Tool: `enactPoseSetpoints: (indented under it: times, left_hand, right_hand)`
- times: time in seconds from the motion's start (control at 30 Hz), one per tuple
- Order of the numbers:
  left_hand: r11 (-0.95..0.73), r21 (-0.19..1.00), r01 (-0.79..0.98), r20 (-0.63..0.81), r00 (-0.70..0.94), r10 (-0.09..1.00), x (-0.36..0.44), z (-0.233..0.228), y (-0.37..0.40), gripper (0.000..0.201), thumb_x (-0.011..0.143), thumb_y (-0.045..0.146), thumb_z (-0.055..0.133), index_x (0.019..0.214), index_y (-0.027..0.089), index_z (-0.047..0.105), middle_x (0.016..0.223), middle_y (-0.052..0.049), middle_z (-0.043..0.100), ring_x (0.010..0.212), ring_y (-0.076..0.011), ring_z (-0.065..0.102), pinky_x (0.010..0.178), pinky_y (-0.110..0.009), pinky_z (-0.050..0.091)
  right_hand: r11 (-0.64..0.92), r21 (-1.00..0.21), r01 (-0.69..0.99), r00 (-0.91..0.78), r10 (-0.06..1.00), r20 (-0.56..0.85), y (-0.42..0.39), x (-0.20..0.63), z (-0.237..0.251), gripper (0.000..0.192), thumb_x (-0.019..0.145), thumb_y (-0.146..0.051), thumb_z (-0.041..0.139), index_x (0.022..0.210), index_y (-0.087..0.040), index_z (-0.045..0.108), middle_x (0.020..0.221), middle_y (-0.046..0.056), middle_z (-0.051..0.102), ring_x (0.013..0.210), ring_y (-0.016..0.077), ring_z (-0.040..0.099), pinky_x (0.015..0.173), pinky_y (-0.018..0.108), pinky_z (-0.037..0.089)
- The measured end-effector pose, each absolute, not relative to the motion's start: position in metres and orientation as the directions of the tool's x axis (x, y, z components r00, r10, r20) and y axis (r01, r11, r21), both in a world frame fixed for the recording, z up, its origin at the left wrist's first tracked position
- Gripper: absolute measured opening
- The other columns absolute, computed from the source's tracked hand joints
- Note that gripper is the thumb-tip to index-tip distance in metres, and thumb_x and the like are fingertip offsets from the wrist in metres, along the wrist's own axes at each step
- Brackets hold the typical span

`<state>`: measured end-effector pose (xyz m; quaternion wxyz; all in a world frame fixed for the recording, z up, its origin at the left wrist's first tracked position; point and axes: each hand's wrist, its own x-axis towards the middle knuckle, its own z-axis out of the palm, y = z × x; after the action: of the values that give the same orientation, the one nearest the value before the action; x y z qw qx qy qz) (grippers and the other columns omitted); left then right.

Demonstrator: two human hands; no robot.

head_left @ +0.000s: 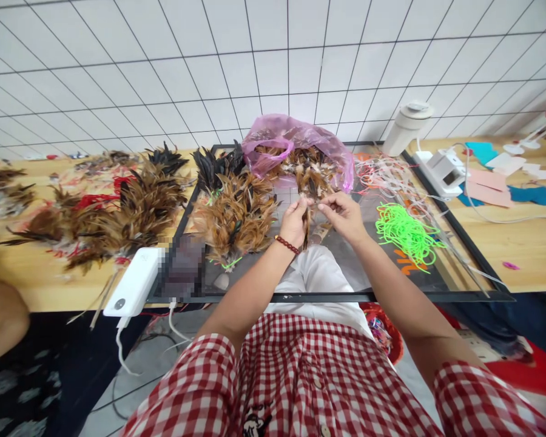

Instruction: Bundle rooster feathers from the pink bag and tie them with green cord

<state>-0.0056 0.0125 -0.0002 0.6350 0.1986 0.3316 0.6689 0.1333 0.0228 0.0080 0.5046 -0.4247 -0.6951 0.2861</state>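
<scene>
Pinching: a small feather bunch [306, 226] is gripped by the left hand [295, 221], fingers curled shut | right hand [344, 216] is pressed to its tip, fingers pinched | bunch is held over the black-framed tabletop [464, 240] | pink bag [295, 142] at 12 o'clock | green cords [407, 233] at 3 o'clock | feather pile [236, 215] at 9 o'clock

Bright, even light, soft shadows — wide-angle bending at the edges, one pixelated patch left of centre
</scene>
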Motion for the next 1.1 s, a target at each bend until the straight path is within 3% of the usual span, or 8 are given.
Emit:
enactPoseSetpoints:
  times: [0.13,0.27,0.37,0.6,0.73,0.87,1.0,1.1]
  left_hand:
    - [-0.011,0.729,-0.684,-0.154,-0.18,0.972,-0.003,0.005,0.011,0.023,0.078,0.029,0.084,0.069,0.016,0.067,0.075,0.002,0.069,0.074,-0.0092,0.061,0.084,-0.024,0.047]
    - [0.072,0.717,-0.693,-0.141,-0.043,0.989,-0.004,0.009,0.006,0.027,0.081,0.031,0.083,0.068,0.016,0.065,0.069,0.002,0.065,0.068,-0.009,0.06,0.079,-0.025,0.048]
    - [0.157,0.767,-0.622,-0.104,0.12,0.987,-0.005,0.01,0.003,0.032,0.084,0.035,0.08,0.065,0.016,0.062,0.058,0.002,0.058,0.059,-0.009,0.056,0.07,-0.025,0.048]
    - [0.353,0.781,-0.515,-0.184,0.351,0.918,-0.006,0.011,-0.003,0.026,0.082,0.028,0.082,0.07,0.015,0.063,0.053,0.004,0.051,0.051,-0.0092,0.054,0.062,-0.025,0.047]
    - [0.415,0.776,-0.475,-0.243,0.382,0.892,-0.006,0.01,-0.001,0.032,0.09,0.035,0.074,0.068,0.015,0.061,0.052,0.004,0.047,0.05,-0.0093,0.053,0.06,-0.024,0.046]
    - [0.313,0.778,-0.544,-0.198,0.261,0.945,-0.009,0.008,0.002,0.031,0.09,0.034,0.074,0.068,0.016,0.061,0.055,0.004,0.05,0.055,-0.0089,0.055,0.066,-0.024,0.047]
    - [0.123,0.856,-0.503,-0.09,0.091,0.992,-0.005,0.004,0.004,0.018,0.082,0.024,0.08,0.072,0.017,0.068,0.063,0.002,0.061,0.062,-0.0089,0.057,0.071,-0.024,0.047]
    - [-0.014,0.886,-0.463,0.002,-0.025,1.0,0.001,0.0,0.005,0.012,0.073,0.012,0.085,0.077,0.018,0.074,0.075,0.0,0.071,0.071,-0.0093,0.061,0.078,-0.022,0.049]
  right_hand:
    - [0.449,-0.853,0.265,-0.198,0.891,0.408,0.021,0.129,0.007,0.041,0.077,-0.062,0.077,0.079,-0.022,0.07,0.076,0.002,0.064,0.071,0.0164,0.053,0.072,0.033,0.047]
    - [0.449,-0.882,0.145,-0.142,0.891,0.431,0.022,0.129,0.006,0.047,0.077,-0.062,0.079,0.104,-0.023,0.074,0.094,0.004,0.066,0.08,0.0169,0.061,0.081,0.035,0.053]
    - [0.331,-0.943,-0.027,-0.251,0.911,0.327,0.023,0.134,0.01,0.049,0.08,-0.064,0.076,0.109,-0.025,0.075,0.085,0.002,0.066,0.068,0.0151,0.063,0.071,0.034,0.056]
    - [0.34,-0.94,-0.004,-0.311,0.893,0.325,0.024,0.143,0.018,0.041,0.073,-0.064,0.082,0.079,-0.024,0.078,0.081,0.004,0.068,0.073,0.016,0.064,0.067,0.031,0.056]
    - [0.301,-0.953,-0.04,-0.023,0.953,0.302,0.039,0.156,0.014,0.039,0.074,-0.057,0.083,0.073,-0.021,0.068,0.064,-0.002,0.06,0.059,0.0102,0.055,0.058,0.025,0.051]
    - [0.13,-0.899,-0.418,0.262,0.965,0.018,0.063,0.177,0.012,0.035,0.083,-0.035,0.081,0.069,-0.022,0.052,0.056,-0.008,0.05,0.046,0.0048,0.048,0.044,0.014,0.047]
    - [-0.219,-0.715,-0.664,0.023,0.95,-0.313,0.066,0.178,0.012,0.031,0.08,-0.008,0.076,0.069,-0.021,0.051,0.054,-0.008,0.054,0.043,0.003,0.049,0.041,0.009,0.051]
    - [-0.363,-0.638,-0.679,-0.149,0.919,-0.365,0.054,0.159,0.009,0.027,0.075,-0.001,0.075,0.074,-0.02,0.055,0.057,-0.009,0.059,0.044,0.0024,0.053,0.045,0.009,0.054]
